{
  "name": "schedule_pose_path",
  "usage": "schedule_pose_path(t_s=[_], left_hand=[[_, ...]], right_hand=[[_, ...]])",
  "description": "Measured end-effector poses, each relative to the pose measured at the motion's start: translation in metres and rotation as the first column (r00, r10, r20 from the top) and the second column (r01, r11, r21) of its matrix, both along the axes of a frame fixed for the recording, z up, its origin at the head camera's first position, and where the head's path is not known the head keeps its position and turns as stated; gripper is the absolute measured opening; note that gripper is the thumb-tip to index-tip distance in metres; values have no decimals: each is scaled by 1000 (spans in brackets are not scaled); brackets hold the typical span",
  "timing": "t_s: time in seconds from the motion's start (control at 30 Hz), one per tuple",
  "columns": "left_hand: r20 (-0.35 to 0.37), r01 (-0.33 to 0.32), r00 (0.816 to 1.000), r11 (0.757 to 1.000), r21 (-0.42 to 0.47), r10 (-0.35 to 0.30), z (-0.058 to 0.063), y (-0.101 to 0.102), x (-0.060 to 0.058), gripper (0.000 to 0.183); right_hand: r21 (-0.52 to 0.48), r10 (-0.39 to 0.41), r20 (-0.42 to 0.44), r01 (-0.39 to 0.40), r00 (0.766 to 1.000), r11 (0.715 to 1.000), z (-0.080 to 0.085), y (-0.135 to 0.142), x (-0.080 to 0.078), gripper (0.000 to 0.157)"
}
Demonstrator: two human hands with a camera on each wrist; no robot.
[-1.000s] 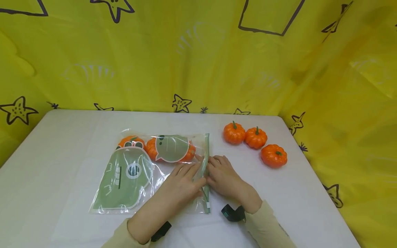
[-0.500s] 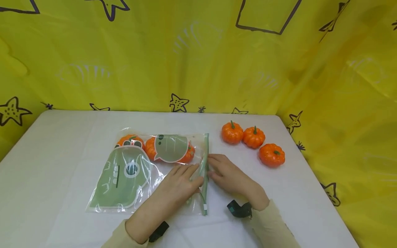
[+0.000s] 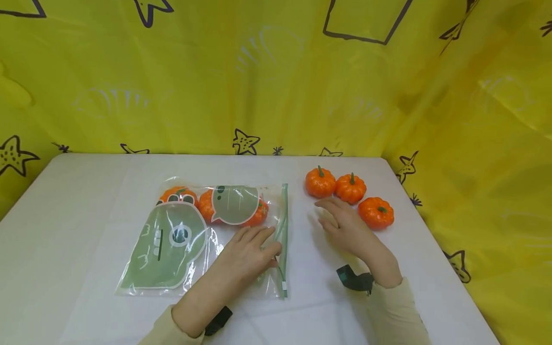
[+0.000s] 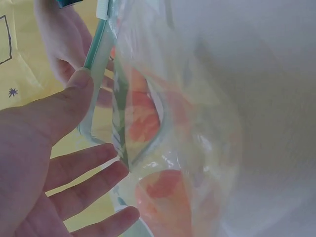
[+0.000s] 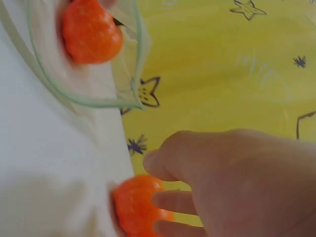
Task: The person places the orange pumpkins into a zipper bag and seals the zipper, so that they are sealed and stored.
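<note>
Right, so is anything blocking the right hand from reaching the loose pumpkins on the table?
Nothing visible does. The head view shows the right hand close to the three loose pumpkins, with no object between. The clear zip bag lies off to the left, outside that short path.

The right hand (image 3: 351, 232) has left the green zip edge (image 3: 284, 206) of the clear bag (image 3: 172, 263), where it was earlier. It now hovers over the table (image 3: 86, 230), well apart from that edge and near the three loose orange pumpkins (image 3: 350, 189).
</note>
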State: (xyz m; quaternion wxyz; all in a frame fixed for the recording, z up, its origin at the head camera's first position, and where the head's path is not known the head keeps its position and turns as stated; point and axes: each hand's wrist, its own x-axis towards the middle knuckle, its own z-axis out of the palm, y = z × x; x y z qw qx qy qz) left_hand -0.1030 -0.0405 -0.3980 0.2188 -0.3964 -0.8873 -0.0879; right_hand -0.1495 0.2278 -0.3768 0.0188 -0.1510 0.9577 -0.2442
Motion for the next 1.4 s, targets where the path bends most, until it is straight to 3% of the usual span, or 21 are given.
schedule_pose_path(t_s=[0.27,0.47,0.6,0.77,0.93,1.23,1.4], left_hand=[[-31,-8,999,1000,13,8,-2,1,-2,27],[-28,-11,1000,1000,21,12,-3,3,-3,28],[-15,-8,1000,999,35,8,0,6,-7,28],[-2,-11,1000,998,60,11,5,7,-9,29],[20,-9,1000,998,70,8,7,6,-9,29],[21,-5,1000,998,70,4,6,5,-9,29],[27,1,1000,997,75,-3,5,4,-9,29]], right_hand=[[-21,-90,12,90,996,996,12,24,1,41],[-16,-143,-80,142,987,990,12,37,2,37],[-13,-205,-148,205,968,979,12,45,4,35],[-22,-318,-198,320,927,947,11,55,4,40],[16,-403,-132,409,906,913,5,65,2,48],[68,-459,-2,458,888,886,-6,69,0,59],[63,-477,1,476,879,877,-10,67,-2,56]])
